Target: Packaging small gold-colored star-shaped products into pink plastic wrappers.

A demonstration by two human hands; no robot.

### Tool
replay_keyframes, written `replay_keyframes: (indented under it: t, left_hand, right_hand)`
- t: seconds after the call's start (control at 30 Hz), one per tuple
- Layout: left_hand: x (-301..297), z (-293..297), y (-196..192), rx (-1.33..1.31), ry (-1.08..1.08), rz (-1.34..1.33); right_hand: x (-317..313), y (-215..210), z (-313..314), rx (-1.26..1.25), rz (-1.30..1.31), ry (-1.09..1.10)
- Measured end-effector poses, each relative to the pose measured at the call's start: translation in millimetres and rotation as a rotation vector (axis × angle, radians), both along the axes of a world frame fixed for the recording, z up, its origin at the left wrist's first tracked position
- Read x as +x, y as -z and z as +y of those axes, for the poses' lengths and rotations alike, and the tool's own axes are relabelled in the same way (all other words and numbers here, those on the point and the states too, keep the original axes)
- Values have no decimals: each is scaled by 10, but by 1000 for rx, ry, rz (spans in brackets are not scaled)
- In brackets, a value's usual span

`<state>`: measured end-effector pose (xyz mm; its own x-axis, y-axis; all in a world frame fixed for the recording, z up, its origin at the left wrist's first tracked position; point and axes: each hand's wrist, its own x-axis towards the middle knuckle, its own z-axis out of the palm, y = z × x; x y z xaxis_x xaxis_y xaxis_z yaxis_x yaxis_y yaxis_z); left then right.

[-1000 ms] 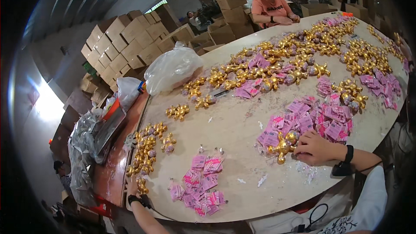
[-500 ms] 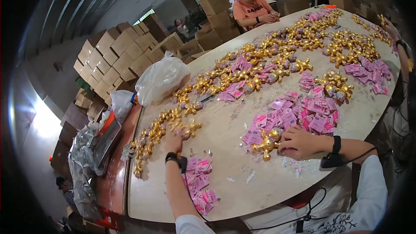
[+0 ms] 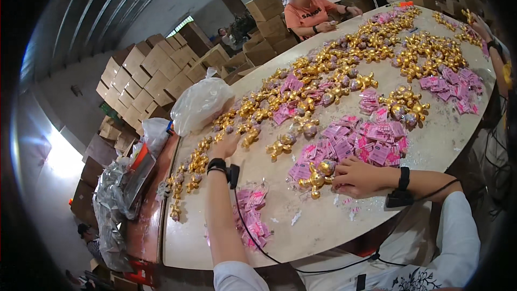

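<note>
Beside the near edge of the pink packet pile, my right hand (image 3: 355, 177) rests with curled fingers against a shiny gold bear figurine (image 3: 318, 179). The figurine's right side is partly behind those fingers. My left hand (image 3: 228, 144) reaches to the row of gold figurines (image 3: 198, 159) at the left; its fingertips blend into them and are hard to make out. Between my hands lie a few loose gold figurines (image 3: 280, 146) on the pale tabletop. Pink packets (image 3: 361, 139) are heaped just beyond my right hand, and a smaller batch of pink packets (image 3: 252, 213) lies by my left forearm.
A long mass of gold figurines (image 3: 355, 48) stretches to the far right. A clear plastic bag (image 3: 200, 102) stands at the table's left edge. Across the table sits a person in an orange shirt (image 3: 309, 16); another person's hand (image 3: 476, 26) is at far right. Cartons (image 3: 145, 75) are stacked behind.
My left hand has moved farther up the table, toward the figurines. Loose gold figurines now lie in the middle, right of it. My right hand stays by its figurine. The person opposite has spread their hands.
</note>
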<state>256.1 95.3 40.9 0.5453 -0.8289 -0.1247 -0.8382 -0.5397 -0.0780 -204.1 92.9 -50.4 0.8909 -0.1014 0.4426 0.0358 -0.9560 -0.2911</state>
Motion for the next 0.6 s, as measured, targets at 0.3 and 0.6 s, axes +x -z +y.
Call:
replay_keyframes:
  t: [0.3,0.6]
  left_hand:
    - [370,1648,-55,-7,-514,-111]
    - [903,2312,174,77,-713,-50]
  right_hand:
    - [-15,53,-25,-19,11,7]
    - [18,4,23,-2,42,12]
